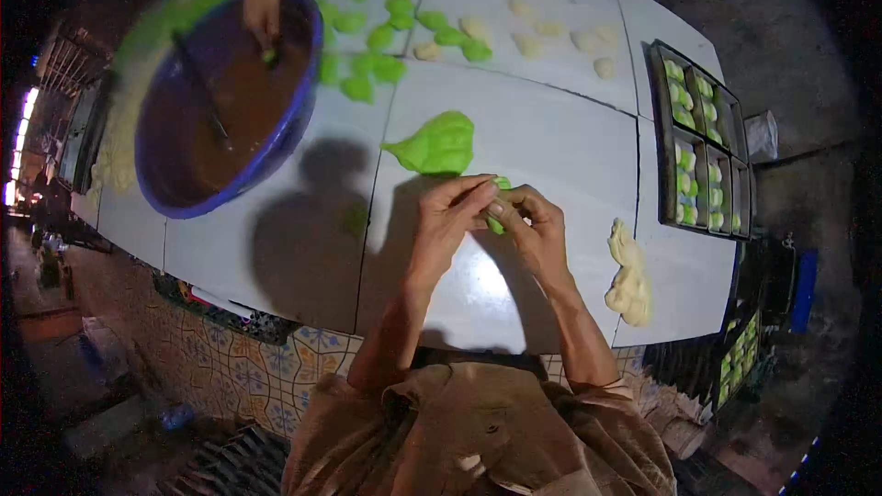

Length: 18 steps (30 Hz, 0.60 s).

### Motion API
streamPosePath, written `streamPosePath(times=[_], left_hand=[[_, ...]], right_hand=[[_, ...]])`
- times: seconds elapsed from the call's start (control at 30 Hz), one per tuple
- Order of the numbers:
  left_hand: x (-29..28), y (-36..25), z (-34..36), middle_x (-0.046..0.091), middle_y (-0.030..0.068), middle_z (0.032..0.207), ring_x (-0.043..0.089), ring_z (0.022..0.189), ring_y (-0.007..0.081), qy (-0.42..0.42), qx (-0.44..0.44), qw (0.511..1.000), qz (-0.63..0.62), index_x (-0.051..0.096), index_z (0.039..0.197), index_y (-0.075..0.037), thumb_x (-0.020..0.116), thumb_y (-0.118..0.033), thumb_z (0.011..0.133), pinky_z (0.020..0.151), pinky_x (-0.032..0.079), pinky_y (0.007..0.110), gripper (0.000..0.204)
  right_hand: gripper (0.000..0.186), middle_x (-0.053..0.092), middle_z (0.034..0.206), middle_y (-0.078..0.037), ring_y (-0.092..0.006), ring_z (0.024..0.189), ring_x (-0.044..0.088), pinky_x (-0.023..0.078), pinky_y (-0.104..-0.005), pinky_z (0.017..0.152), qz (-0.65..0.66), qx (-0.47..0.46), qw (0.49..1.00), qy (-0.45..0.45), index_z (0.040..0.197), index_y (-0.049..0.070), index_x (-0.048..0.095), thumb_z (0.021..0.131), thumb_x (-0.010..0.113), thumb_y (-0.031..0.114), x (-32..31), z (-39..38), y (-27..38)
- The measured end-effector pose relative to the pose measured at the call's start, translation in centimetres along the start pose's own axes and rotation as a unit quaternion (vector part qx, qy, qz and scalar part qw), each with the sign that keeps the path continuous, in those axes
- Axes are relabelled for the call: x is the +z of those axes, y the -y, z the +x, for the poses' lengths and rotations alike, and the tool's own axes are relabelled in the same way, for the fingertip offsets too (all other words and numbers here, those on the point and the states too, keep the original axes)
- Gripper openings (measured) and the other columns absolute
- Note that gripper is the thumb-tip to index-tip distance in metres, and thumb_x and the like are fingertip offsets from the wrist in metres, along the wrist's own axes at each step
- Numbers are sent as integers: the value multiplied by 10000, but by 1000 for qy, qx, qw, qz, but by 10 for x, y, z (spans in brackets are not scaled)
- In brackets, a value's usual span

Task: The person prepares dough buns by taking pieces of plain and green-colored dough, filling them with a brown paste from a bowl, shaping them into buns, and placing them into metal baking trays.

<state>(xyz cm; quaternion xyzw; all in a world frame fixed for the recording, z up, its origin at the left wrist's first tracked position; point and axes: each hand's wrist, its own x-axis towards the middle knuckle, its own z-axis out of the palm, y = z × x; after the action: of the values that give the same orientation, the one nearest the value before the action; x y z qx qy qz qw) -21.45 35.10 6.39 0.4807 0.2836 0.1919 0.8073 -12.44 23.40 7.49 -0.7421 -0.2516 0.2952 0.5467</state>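
Both of my hands meet over the white tiled table, pinching a small piece of green dough (497, 224) between them. My left hand (452, 213) has its fingers closed at the piece's left side. On the other side, my right hand (530, 223) grips it with thumb and fingers. Just beyond them lies a larger lump of green dough (439, 143), pulled to a point at its left end. A twisted lump of cream dough (629, 277) rests to the right of my right forearm.
A purple basin (308, 96) of brown filling stands at the left, a co-worker's hand (262, 11) in it. Flattened green pieces (358, 87) and cream pieces (527, 44) lie across the far side. Black metal trays (669, 129) holding green-and-cream dough pieces sit at the right edge.
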Motion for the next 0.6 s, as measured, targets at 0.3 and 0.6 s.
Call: streamPosePath(times=[0.3,0.6], left_hand=[[14,9,-19,689,93,937,657,796,121,53,13,997,55,649,1132,41,634,-110,922,658,573,243,259],[17,31,-30,686,85,936,643,834,98,67,8,997,33,639,1154,42,576,-127,956,709,570,251,268]], right_hand=[[244,572,1072,-99,-162,876,559,476,-285,795,109,-89,990,-17,1011,-24,652,810,692,107,-17,-17,-16],[306,619,869,-98,-223,721,618,499,-319,599,-135,-332,914,-189,1084,103,623,802,731,150,-8,-14,-46]])
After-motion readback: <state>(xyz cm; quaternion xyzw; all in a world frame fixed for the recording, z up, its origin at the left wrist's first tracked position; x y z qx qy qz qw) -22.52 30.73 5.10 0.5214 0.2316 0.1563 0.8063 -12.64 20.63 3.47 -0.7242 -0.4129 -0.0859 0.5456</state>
